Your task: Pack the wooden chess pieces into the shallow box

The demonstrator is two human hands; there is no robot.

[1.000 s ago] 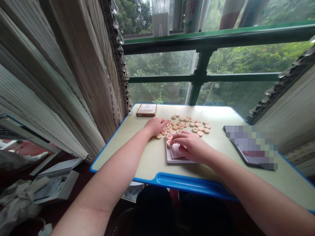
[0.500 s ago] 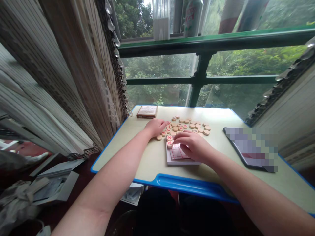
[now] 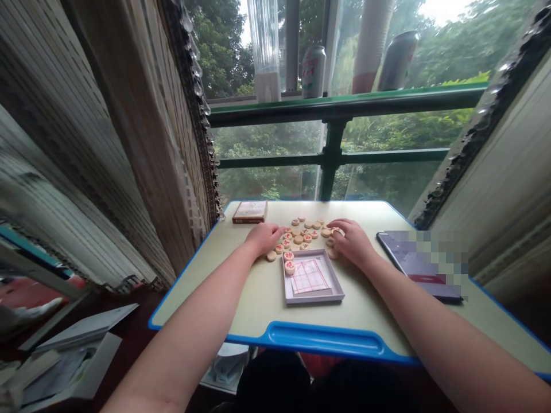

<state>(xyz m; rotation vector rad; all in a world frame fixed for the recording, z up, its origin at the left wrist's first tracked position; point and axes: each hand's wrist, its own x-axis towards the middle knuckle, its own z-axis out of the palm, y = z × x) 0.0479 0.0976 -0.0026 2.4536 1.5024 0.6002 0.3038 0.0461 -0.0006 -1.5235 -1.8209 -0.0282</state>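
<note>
Here, round pieces [image 3: 298, 239] lie flat, broad sides up.

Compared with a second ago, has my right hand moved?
Yes. Judged against the open box, your right hand has gone from over it forward and rightward, to the wooden discs beyond.

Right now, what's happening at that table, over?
Left hand beside pieces. Right hand at rightmost pieces. Two red-marked pieces in shallow box. Dark device farther right.
</note>
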